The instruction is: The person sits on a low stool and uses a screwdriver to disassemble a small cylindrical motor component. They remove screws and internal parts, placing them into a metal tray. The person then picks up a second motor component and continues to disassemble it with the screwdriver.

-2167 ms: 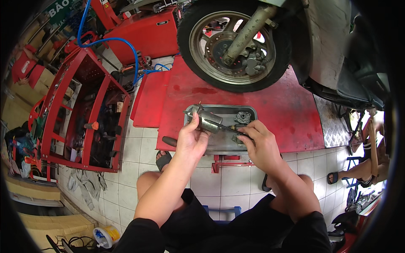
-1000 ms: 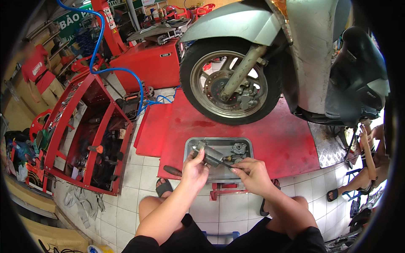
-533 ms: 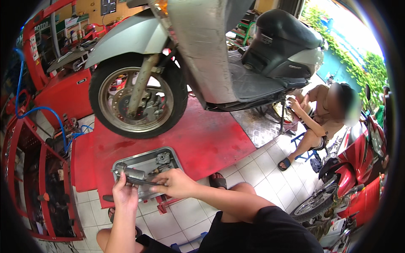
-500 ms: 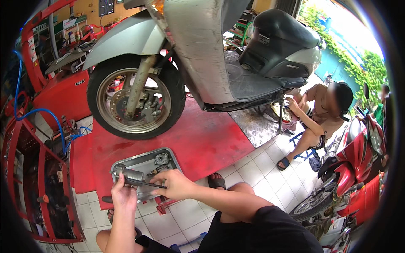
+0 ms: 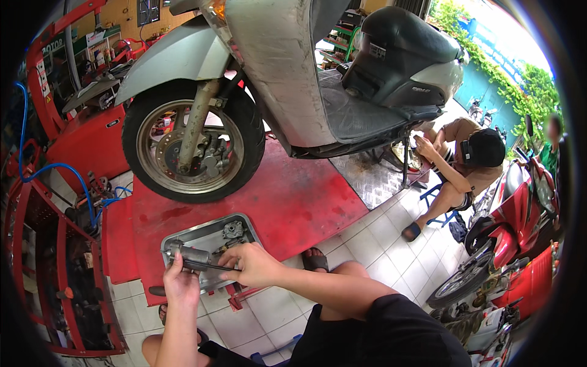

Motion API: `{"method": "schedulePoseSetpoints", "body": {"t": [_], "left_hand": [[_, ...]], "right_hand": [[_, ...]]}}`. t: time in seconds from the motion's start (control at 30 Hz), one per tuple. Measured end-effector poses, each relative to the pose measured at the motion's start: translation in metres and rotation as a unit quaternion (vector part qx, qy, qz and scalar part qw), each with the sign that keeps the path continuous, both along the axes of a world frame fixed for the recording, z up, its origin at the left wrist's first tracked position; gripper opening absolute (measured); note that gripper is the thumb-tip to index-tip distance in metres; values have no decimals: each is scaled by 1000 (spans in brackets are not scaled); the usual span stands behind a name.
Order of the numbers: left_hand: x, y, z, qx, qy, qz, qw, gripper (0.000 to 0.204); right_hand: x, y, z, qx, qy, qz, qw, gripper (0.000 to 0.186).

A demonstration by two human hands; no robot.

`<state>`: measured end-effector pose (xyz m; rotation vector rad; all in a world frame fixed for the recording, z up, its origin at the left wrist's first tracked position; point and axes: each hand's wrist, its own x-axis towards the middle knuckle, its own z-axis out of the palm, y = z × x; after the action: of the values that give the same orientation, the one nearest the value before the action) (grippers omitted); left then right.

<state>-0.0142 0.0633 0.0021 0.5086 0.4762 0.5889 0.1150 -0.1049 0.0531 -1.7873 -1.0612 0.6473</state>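
Note:
My left hand (image 5: 182, 282) is closed round a grey cylindrical metal part (image 5: 194, 254), which looks like a small starter motor, and tilts it over a metal tray (image 5: 205, 222). A thin black piece (image 5: 215, 266), a cable or a rod, I cannot tell which, runs from beside the cylinder to my right hand (image 5: 255, 265). The fingers of that hand pinch its far end. In the tray behind my hands lies a cast metal part (image 5: 233, 230), with another small piece (image 5: 224, 246) partly hidden by my right hand.
A silver scooter (image 5: 293, 67) stands on a red lift platform (image 5: 293, 196), its front wheel (image 5: 192, 144) beyond the tray. A red tool rack (image 5: 58, 263) is at left, with a blue hose (image 5: 58, 165). At right a person (image 5: 474, 150) sits by the scooter, near a red motorbike (image 5: 507, 226).
My hands and the cylinder have hardly moved. The view has shifted slightly, and the seated person's head has dipped lower.

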Motion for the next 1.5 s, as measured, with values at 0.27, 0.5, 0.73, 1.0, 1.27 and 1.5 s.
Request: {"method": "schedulePoseSetpoints", "body": {"t": [0.27,0.5,0.73,1.0,1.27,1.5], "left_hand": [[4,-11,-1,19,18,-3,1000,31],[0,-9,-4,20,21,-4,1000,31],[5,-6,-12,-44,35,5,998,39],[2,0,-3,-52,31,79,995,32],[3,-2,-1,-41,7,70,997,32],[-2,1,-5,-55,9,71,996,38]], "right_hand": [[-2,-8,15,-37,28,-29,998,26],[-3,-5,8,0,40,0,999,19],[-6,-3,17,-9,38,4,999,24],[-1,-5,13,-19,-139,-29,990,21],[-6,-6,7,52,-191,-45,979,11],[-12,-3,12,63,-210,-34,975,17]]}}
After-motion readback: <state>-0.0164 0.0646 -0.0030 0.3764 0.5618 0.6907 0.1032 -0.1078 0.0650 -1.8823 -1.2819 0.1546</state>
